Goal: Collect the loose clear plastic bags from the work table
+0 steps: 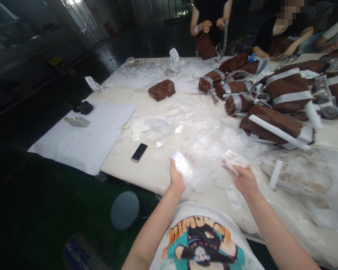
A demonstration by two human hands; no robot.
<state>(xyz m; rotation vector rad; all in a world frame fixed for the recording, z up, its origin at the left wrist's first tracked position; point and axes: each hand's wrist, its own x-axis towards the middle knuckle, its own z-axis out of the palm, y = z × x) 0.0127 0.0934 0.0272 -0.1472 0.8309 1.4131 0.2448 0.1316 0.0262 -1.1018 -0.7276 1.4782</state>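
My left hand (177,175) is closed on a clear plastic bag (183,165), its thumb on top and its fingers showing faintly through the film. To the right, my right hand (245,178) pinches another clear plastic bag (233,159) between thumb and fingers. The two hands are apart, just above the near edge of the table. Many more thin clear bags (205,138) lie scattered on the tabletop beyond them. A small white paper strip (233,198) lies below my right hand.
Brown leather-like bags (287,90) wrapped in grey bands are heaped at the right, with one brown bag (162,90) apart. A phone (139,152), a white fan (160,125) and white sheet (84,150) lie leftward. A round stool (125,210) stands below. Co-workers' hands (214,25) are across the table.
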